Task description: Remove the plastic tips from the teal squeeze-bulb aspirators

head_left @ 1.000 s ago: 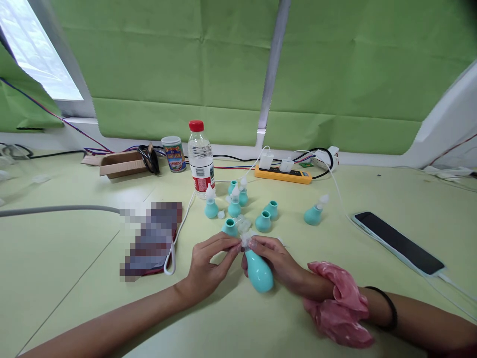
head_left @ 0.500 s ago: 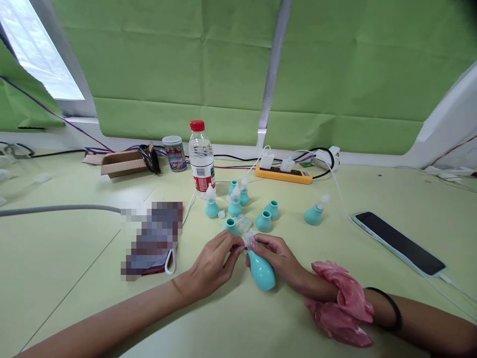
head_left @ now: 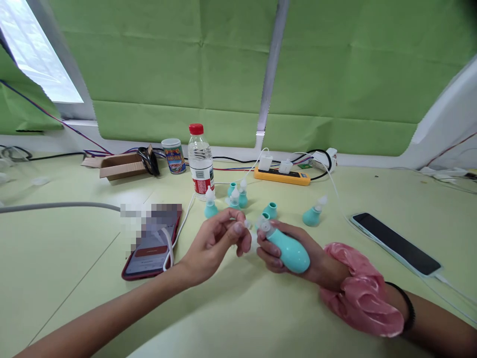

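Observation:
My right hand (head_left: pixel 272 256) is wrapped round a turquoise squeeze bulb (head_left: pixel 292 251), like a nasal aspirator's. The bulb lies tilted, its clear plastic neck piece (head_left: pixel 265 227) turned up to the left. Between the thumb and fingertips of my left hand (head_left: pixel 212 243) is a small translucent plastic piece (head_left: pixel 247 224), just left of that neck and apart from it. Beyond my hands stand several short turquoise bulbs, some with clear nozzles, such as this nozzled one (head_left: pixel 210 211), others with a bare round mouth, like this one (head_left: pixel 271 210). My left hand partly hides this group.
Left of my left arm lies a phone (head_left: pixel 149 258) with a white cable loop. A water bottle (head_left: pixel 201 169), a printed can (head_left: pixel 174 158) and an open cardboard box (head_left: pixel 122 168) stand behind. An orange power strip (head_left: pixel 283 176) and cables run along the wall. Another phone (head_left: pixel 397 243) charges at right.
My hands have drawn apart. The bulb has been lifted up and to the right, its neck now in plain view. My left hand has come off the neck with the small piece.

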`<act>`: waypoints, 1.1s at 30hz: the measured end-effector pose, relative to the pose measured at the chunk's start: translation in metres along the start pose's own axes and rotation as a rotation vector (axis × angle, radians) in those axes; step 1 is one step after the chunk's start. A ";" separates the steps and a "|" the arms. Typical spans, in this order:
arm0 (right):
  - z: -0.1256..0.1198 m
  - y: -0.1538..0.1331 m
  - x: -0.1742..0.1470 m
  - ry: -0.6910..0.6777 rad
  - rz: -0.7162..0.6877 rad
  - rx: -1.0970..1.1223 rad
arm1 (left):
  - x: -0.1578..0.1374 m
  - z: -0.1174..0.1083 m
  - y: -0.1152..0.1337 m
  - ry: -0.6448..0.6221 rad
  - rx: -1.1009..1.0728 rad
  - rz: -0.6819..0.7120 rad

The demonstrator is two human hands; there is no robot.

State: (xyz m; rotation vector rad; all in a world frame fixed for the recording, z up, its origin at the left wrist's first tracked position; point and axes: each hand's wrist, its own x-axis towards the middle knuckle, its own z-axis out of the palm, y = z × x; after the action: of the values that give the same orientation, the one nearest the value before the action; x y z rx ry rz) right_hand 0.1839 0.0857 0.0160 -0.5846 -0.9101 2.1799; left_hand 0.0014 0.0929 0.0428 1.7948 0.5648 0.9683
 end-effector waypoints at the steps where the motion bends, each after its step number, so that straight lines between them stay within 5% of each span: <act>1: -0.002 -0.001 -0.001 0.020 -0.009 0.024 | 0.002 -0.001 -0.002 0.027 0.181 0.080; 5: -0.011 0.000 -0.007 0.080 -0.077 -0.033 | 0.014 -0.001 -0.024 0.042 1.045 0.355; 9: -0.017 0.007 -0.009 0.065 -0.141 -0.172 | 0.026 0.003 -0.053 0.015 1.375 0.344; 15: -0.015 0.016 -0.004 0.138 -0.052 -0.251 | 0.037 -0.004 -0.065 0.047 1.296 0.377; 20: -0.010 0.029 -0.002 0.132 0.067 -0.322 | 0.033 -0.004 -0.041 0.188 1.025 0.395; 25: -0.004 0.045 -0.002 0.221 0.091 -0.450 | 0.011 0.022 -0.016 -0.118 1.216 0.341; 30: 0.006 0.045 -0.007 0.324 0.011 -0.559 | 0.003 0.036 -0.027 -0.033 1.235 0.498; 33: 0.013 0.036 -0.015 0.274 -0.021 -0.737 | 0.004 0.035 -0.031 -0.046 1.124 0.667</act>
State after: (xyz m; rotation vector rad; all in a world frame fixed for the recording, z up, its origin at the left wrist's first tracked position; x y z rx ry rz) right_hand 0.1703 0.0509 -0.0004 -1.1745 -1.5487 1.6408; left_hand 0.0335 0.0896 0.0091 3.1380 0.5201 1.1249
